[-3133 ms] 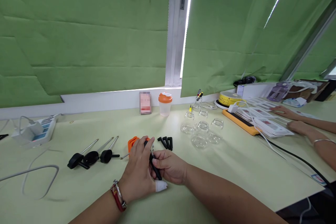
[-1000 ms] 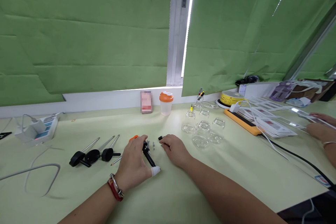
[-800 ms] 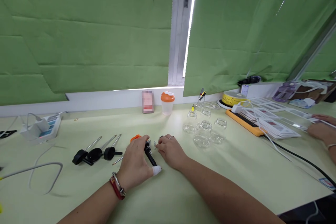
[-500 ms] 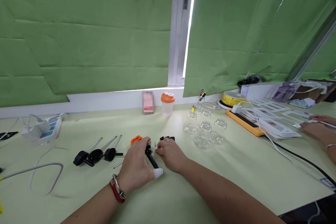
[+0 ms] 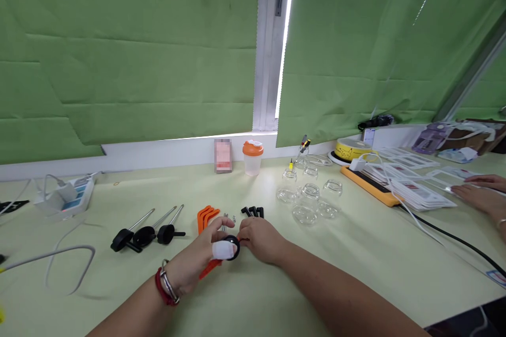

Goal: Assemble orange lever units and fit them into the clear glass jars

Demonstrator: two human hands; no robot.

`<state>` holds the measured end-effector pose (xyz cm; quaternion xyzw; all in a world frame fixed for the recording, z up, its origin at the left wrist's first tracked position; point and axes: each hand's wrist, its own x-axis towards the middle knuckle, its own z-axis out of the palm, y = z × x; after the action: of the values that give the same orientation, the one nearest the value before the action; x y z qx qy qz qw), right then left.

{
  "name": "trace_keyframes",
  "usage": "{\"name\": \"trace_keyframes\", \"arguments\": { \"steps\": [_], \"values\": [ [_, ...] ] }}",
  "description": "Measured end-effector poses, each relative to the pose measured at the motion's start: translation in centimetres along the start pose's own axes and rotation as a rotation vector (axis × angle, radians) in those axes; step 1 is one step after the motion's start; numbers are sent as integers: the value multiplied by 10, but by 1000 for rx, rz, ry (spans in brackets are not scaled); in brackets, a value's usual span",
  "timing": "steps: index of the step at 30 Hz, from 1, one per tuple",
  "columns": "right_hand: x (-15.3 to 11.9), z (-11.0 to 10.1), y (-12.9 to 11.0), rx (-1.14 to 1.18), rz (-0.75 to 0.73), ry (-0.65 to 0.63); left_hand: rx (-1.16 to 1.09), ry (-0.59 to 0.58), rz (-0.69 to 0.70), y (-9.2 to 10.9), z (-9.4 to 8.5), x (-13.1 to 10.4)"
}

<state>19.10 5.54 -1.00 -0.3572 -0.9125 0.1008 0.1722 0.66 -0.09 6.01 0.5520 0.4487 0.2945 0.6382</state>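
My left hand (image 5: pixel 197 255), its thumb wrapped in white, grips a round black part (image 5: pixel 234 247) by its rim. An orange piece (image 5: pixel 211 269) sticks out below that hand, against the black part. From the other side, my right hand (image 5: pixel 263 241) has its fingers closed beside the black part, where a bit of orange shows at the fingertips; its exact hold is hidden. Just beyond the hands lie several orange handles (image 5: pixel 205 217), small metal pins (image 5: pixel 225 220) and several short black handles (image 5: pixel 252 212).
Three black round pieces with metal shafts (image 5: pixel 166 233) lie on the left. Several glass jars (image 5: pixel 305 205) stand on the right, near a yellow power strip (image 5: pixel 369 185). An orange-lidded cup (image 5: pixel 252 158) is at the back. Another person's hands (image 5: pixel 480 197) rest at far right.
My left hand has turned, tipping the black part so its round end faces me. An orange piece now shows with it. The orange handles on the table are uncovered; my right hand has shifted slightly nearer.
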Motion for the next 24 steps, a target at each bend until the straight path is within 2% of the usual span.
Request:
{"name": "trace_keyframes", "arguments": {
  "steps": [4,7,12,19,22,24],
  "values": [
    [1,-3,-2,-10,29,-14,-222,-103,-54,-3,-3,-1],
    [-1,-8,-6,-17,45,-31,-302,-101,-80,-6,-4,1],
    [-4,-15,-13,12,34,-54,-282,-24,-145,-8,-8,5],
    [-6,-17,-16,41,44,-70,-266,-10,-194,-9,-15,9],
    [-8,-16,-17,130,76,-13,-251,-4,-179,-8,-13,9],
    [-8,-14,-17,301,135,68,-237,-11,-167,-8,-12,8]
  ]
}}
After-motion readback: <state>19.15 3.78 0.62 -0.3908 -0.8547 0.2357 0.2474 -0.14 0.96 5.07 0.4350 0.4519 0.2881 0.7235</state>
